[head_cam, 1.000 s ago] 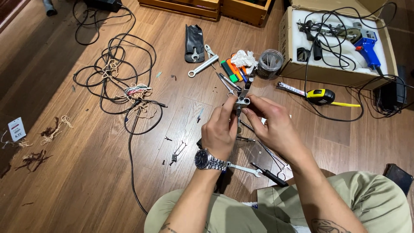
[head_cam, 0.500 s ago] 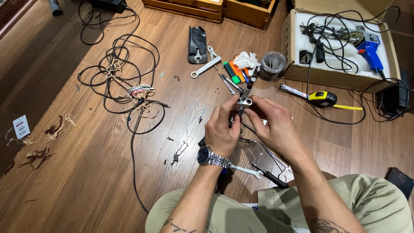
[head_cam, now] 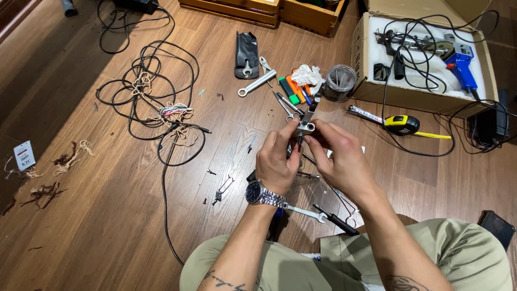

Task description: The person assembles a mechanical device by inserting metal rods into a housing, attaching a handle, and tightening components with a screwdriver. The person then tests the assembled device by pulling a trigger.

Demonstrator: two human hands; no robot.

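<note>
— What have you got in your fingers?

— A small metal tool (head_cam: 308,122), silvery, with a slim end sticking up toward 12 o'clock. My left hand (head_cam: 277,161) pinches its lower part from 9 o'clock, and my right hand (head_cam: 342,159) closes on it from 3 o'clock. Both sets of fingers are closed around it, held above the wooden floor (head_cam: 107,226), over my knees.

— What lies around it?

— At 12 o'clock, just past the tool's tip, there's a clear jar (head_cam: 339,82), a crumpled white rag (head_cam: 307,74), and green and orange markers (head_cam: 292,90). At 11 o'clock there's a spanner (head_cam: 257,83) beside a black pouch (head_cam: 246,54). At 2 o'clock a yellow tape measure (head_cam: 401,124) has its blade pulled out, and beyond it is a cardboard box (head_cam: 371,59) with a blue power tool (head_cam: 462,67) and tangled cords.

— And to the left?

— At 10 o'clock there's a heap of black cable (head_cam: 145,91) with frayed twine, well apart from my hands. At 9 o'clock, far off, a white tag (head_cam: 24,155) lies near brown scraps.

— Anything underneath?

— At 6 o'clock, a small wrench (head_cam: 304,213) and a black-handled screwdriver (head_cam: 336,220) lie on the floor, partly hidden by my wrists. Small metal bits (head_cam: 222,188) sit at 8 o'clock. Nothing comes between me and the tool; my own fingers cover its lower half.
</note>
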